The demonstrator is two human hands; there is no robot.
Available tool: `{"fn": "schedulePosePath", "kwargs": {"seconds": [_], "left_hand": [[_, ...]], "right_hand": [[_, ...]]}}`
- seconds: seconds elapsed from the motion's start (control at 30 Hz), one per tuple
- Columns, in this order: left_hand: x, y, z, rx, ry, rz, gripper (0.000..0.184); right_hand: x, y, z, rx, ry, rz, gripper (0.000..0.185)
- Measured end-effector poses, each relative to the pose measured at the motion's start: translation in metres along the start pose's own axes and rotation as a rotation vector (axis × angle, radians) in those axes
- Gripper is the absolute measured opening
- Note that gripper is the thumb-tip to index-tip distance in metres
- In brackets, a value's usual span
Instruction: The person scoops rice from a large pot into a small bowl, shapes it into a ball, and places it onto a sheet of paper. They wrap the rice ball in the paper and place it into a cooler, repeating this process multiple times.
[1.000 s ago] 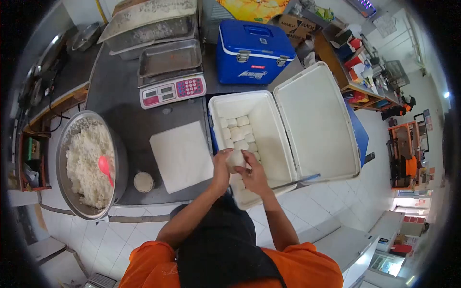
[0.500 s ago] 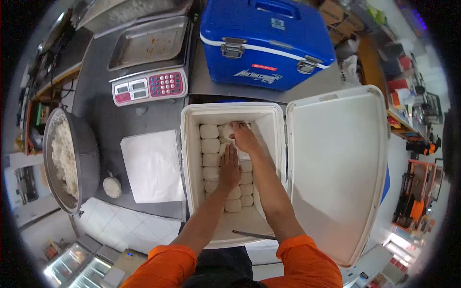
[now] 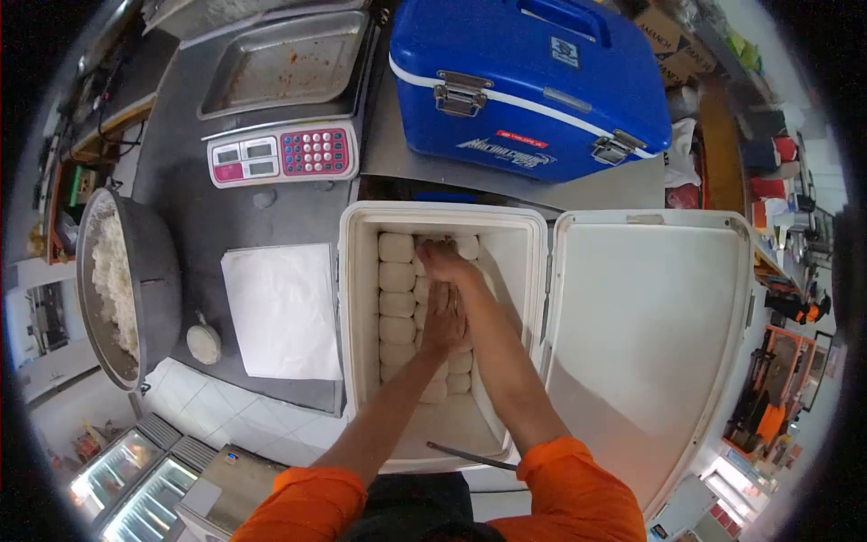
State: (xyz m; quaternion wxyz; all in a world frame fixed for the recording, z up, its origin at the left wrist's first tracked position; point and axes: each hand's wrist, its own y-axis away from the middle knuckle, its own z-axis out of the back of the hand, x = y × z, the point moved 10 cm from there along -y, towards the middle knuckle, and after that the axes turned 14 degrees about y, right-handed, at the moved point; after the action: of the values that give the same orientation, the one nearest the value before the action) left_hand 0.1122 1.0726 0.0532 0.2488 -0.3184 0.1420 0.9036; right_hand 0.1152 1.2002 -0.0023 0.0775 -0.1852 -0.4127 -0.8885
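White blocks [image 3: 396,304] sit in rows in the open box [image 3: 442,210]. Right hand [image 3: 441,259] and left hand [image 3: 445,321] are now down inside, not over its eight o'clock edge. Right curls at twelve, can't tell if pinching; left lies mid-box, fingers extended. Placing stage, apparently.

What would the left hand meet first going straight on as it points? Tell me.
Most likely the right hand, just beyond the fingertips of the left hand in this view; depth is unclear, so it might pass beneath instead.
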Motion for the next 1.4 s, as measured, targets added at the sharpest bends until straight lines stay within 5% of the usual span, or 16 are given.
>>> {"fn": "schedulePosePath", "kwargs": {"seconds": [0.27, 0.33, 0.4, 0.5, 0.57, 0.6, 0.63, 0.67, 0.77, 0.87, 0.93, 0.97, 1.03, 1.07, 1.3, 1.4], "left_hand": [[0.023, -0.011, 0.030, 0.189, -0.164, 0.200, 0.072], [0.015, -0.020, 0.045, 0.160, -0.173, 0.191, 0.074], [-0.002, -0.027, 0.068, -0.032, 0.049, 0.158, 0.076], [0.000, -0.020, 0.056, -0.012, 0.446, 0.241, 0.072], [-0.053, 0.009, 0.116, 0.392, 0.169, 0.153, 0.061], [-0.060, 0.033, 0.141, 0.195, 0.302, -0.017, 0.057], [-0.066, 0.069, 0.171, -0.010, 0.416, -0.195, 0.053], [-0.062, 0.094, 0.211, 0.004, 0.505, -0.122, 0.046], [0.002, 0.191, 0.292, -0.138, 0.723, 0.216, 0.025], [0.112, 0.307, 0.331, -0.441, 0.862, 0.800, 0.016], [0.195, 0.378, 0.325, -0.796, 0.976, 0.821, 0.017], [0.219, 0.397, 0.340, -0.787, 0.960, 0.942, 0.018], [0.276, 0.431, 0.349, -0.933, 1.136, 0.982, 0.017], [0.288, 0.431, 0.365, -0.985, 1.209, 1.028, 0.018], [0.361, 0.407, 0.341, -0.861, 1.516, 1.127, 0.031], [0.336, 0.339, 0.360, -0.731, 1.808, 0.747, 0.042]], "right_hand": [[-0.011, 0.002, 0.000, 0.079, 0.104, -0.084, 0.053], [-0.010, 0.038, 0.036, -0.196, -0.334, -0.091, 0.053], [-0.030, 0.036, 0.012, -0.325, -0.419, -0.197, 0.052], [-0.061, 0.034, 0.003, -0.473, -0.554, -0.322, 0.051], [-0.075, 0.029, -0.012, -0.480, -0.425, -0.261, 0.054], [-0.067, 0.039, -0.012, -0.299, -0.796, -0.284, 0.058], [-0.113, -0.001, -0.037, -0.433, -0.506, -0.197, 0.045], [-0.111, 0.015, -0.031, -0.535, -0.595, -0.201, 0.047], [0.003, 0.133, 0.058, -0.735, -0.067, -0.322, 0.043], [0.177, 0.215, 0.099, -1.019, -0.441, -0.134, 0.026], [0.275, 0.204, 0.063, -0.986, -0.650, 0.139, 0.024], [0.350, 0.203, 0.067, -0.938, -0.463, 0.197, 0.038], [0.475, 0.151, -0.004, -0.870, -0.288, 0.402, 0.104], [0.491, 0.116, -0.039, -0.753, -0.210, 0.342, 0.123], [0.512, 0.057, -0.073, -0.752, -0.218, 0.182, 0.120], [0.504, 0.095, -0.048, -0.777, -0.312, 0.244, 0.122]]}}
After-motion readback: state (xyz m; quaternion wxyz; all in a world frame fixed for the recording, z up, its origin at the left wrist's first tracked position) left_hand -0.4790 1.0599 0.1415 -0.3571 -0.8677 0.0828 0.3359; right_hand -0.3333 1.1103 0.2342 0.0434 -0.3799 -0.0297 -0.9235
